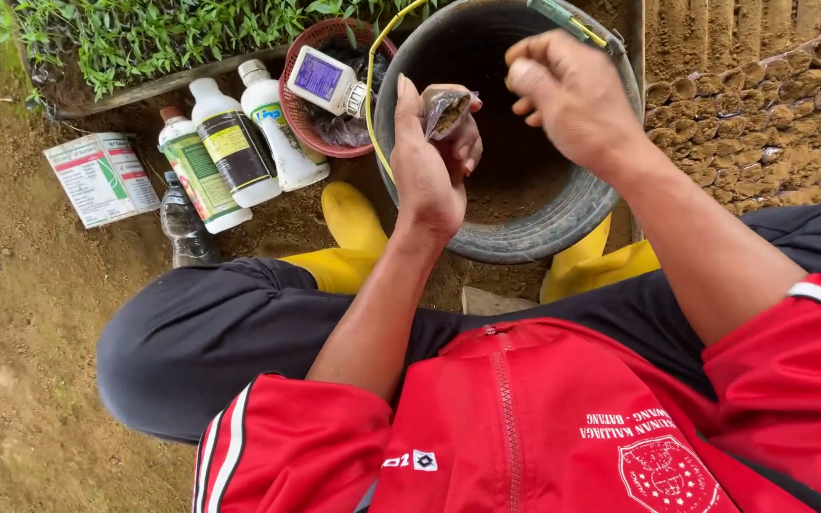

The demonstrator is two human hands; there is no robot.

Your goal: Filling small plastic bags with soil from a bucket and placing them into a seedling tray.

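We hold a small plastic bag (446, 109) in our left hand (429, 157), right over the bucket (525, 233), and by the look of it we are filling the bag with soil. The left fingers pinch the bag's side and keep its mouth open; some dark soil shows inside it. Our right hand (572, 95) hovers just above the bucket's far rim, beside the bag, with its fingers curled together and tips bunched, as if holding a pinch of soil, though we cannot tell whether anything is between them. The next move, as we judge it, calls for bringing those fingertips over the bag's narrow mouth and keeping the bag steady so nothing spills.

Inside the bucket lies a low bed of brown soil (515, 195). A yellow cord (372, 104) runs along the bucket's left rim, close to our left wrist, and could catch the hand. Left of the bucket sits a red basket (301, 57) with a white bottle (325, 81) lying in it, and further left stand three more bottles (230, 142) and a flat packet (102, 176). Our yellow boots (353, 237) flank the bucket's near side. Right of the bucket, rows of filled bags (762, 114) lie packed together. Beyond the basket grow green seedlings (163, 33).
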